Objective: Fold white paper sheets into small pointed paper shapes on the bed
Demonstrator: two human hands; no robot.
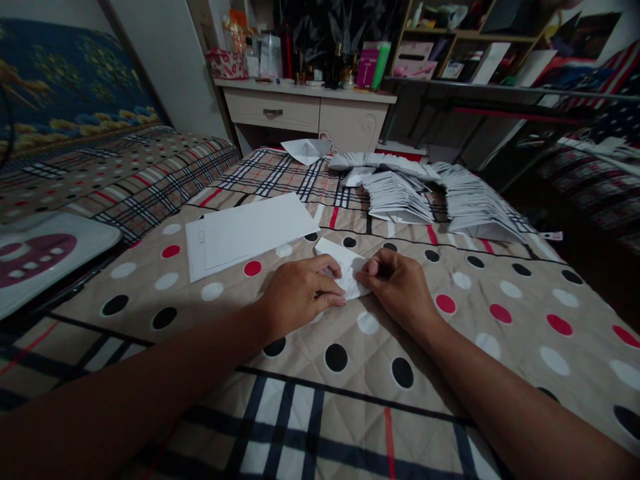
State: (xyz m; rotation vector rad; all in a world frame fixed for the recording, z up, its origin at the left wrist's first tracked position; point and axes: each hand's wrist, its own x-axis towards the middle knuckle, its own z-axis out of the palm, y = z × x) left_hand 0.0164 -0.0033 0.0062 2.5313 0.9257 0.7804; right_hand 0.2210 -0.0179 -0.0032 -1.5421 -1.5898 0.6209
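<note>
A small folded white paper piece (343,261) lies on the dotted quilt (500,293) in front of me. My left hand (300,293) rests on its left side, fingers curled and pressing down on the paper. On the paper's right edge my right hand (397,283) pinches with closed fingers. Both hands touch the same piece, and part of it is hidden under them.
A stack of flat white sheets (250,233) lies just beyond my left hand. Rows of several folded paper pieces (440,193) are spread at the far right of the bed. A bedside cabinet (305,110) with bottles stands behind, shelves to its right.
</note>
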